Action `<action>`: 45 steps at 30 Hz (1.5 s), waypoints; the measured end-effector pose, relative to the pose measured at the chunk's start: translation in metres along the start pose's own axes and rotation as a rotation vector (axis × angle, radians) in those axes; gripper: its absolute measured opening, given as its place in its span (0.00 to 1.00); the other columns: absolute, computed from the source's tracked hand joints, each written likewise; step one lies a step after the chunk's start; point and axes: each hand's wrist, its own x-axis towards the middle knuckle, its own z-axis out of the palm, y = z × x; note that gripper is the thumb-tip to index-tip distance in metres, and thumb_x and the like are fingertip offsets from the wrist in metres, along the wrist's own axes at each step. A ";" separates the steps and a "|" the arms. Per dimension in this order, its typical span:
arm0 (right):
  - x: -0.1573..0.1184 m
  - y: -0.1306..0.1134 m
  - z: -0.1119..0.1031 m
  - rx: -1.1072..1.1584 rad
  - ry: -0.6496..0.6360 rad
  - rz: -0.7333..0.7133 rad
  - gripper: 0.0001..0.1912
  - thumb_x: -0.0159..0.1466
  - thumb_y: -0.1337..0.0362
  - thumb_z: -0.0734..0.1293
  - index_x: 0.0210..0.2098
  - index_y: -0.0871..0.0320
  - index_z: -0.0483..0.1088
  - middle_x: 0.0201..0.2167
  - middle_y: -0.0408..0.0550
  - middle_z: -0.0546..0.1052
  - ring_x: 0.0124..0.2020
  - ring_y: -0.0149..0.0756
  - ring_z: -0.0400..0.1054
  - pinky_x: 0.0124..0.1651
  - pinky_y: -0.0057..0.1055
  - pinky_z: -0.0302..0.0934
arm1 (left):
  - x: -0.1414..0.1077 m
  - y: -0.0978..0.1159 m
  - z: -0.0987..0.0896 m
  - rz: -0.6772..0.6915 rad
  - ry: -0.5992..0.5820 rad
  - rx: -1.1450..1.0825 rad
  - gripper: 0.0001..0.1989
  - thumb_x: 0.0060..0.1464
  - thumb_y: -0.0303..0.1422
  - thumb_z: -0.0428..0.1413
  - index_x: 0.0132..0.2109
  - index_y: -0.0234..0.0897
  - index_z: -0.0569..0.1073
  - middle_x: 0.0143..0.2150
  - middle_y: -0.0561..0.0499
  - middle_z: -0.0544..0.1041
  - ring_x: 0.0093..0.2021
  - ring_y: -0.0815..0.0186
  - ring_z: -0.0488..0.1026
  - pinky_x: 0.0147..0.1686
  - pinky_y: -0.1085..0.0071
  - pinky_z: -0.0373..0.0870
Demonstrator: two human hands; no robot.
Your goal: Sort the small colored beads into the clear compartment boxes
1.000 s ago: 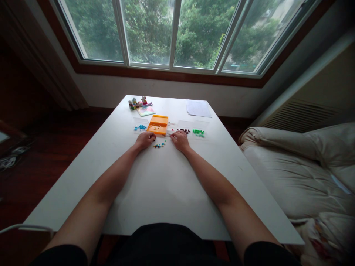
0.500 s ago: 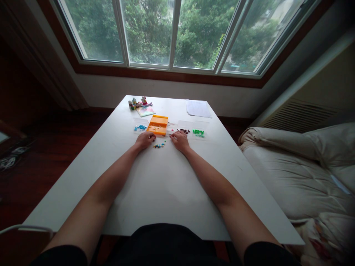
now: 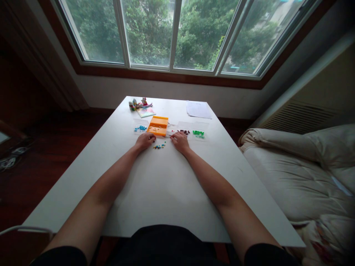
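My left hand [image 3: 145, 141] rests on the table just in front of an orange open box [image 3: 157, 130] that holds small pale pieces. Its fingers are curled together, and what they hold is too small to make out. Across from it, my right hand [image 3: 180, 141] lies at the near edge of a clear box with brown pieces [image 3: 185, 132]. The right fingers are bent and pressed together, their tips pointing left; anything in them is hidden. Between the hands, a small pile of blue, yellow and dark pieces [image 3: 159, 146] is scattered on the white table [image 3: 166, 192].
Blue pieces [image 3: 140, 128] sit in a clear box at the left, green pieces [image 3: 198, 133] in another at the right. Small figurines [image 3: 135, 104] and a colourful card [image 3: 146, 111] stand farther back left. Papers [image 3: 198, 109] lie back right. A sofa [image 3: 280, 177] flanks the table.
Both hands stay in nearly the same place. The whole view has shifted very slightly; no piece has visibly moved.
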 end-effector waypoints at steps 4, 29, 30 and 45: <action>0.000 0.001 0.001 0.003 0.003 -0.008 0.09 0.68 0.62 0.66 0.38 0.53 0.79 0.42 0.49 0.80 0.53 0.44 0.64 0.60 0.41 0.53 | 0.000 0.001 0.000 0.004 0.008 -0.002 0.12 0.58 0.38 0.54 0.40 0.41 0.81 0.38 0.48 0.81 0.38 0.61 0.73 0.39 0.68 0.67; 0.000 0.000 0.000 -0.010 0.005 -0.007 0.09 0.68 0.62 0.66 0.38 0.53 0.80 0.42 0.49 0.80 0.51 0.44 0.64 0.59 0.41 0.54 | 0.000 -0.001 0.001 0.018 0.008 -0.018 0.12 0.58 0.37 0.54 0.40 0.41 0.81 0.38 0.48 0.81 0.37 0.61 0.73 0.39 0.67 0.67; 0.000 0.000 0.000 -0.010 0.006 -0.008 0.09 0.68 0.62 0.66 0.38 0.53 0.80 0.42 0.49 0.80 0.52 0.44 0.64 0.59 0.41 0.54 | 0.000 -0.002 0.001 0.020 0.010 -0.019 0.12 0.58 0.37 0.54 0.40 0.41 0.81 0.38 0.48 0.80 0.37 0.61 0.73 0.39 0.67 0.67; 0.000 0.001 0.002 -0.018 0.000 -0.009 0.09 0.69 0.62 0.66 0.39 0.54 0.79 0.42 0.49 0.80 0.53 0.45 0.64 0.60 0.41 0.53 | -0.001 0.002 -0.002 0.005 0.007 -0.016 0.11 0.59 0.37 0.54 0.39 0.40 0.81 0.38 0.49 0.80 0.37 0.62 0.73 0.38 0.68 0.67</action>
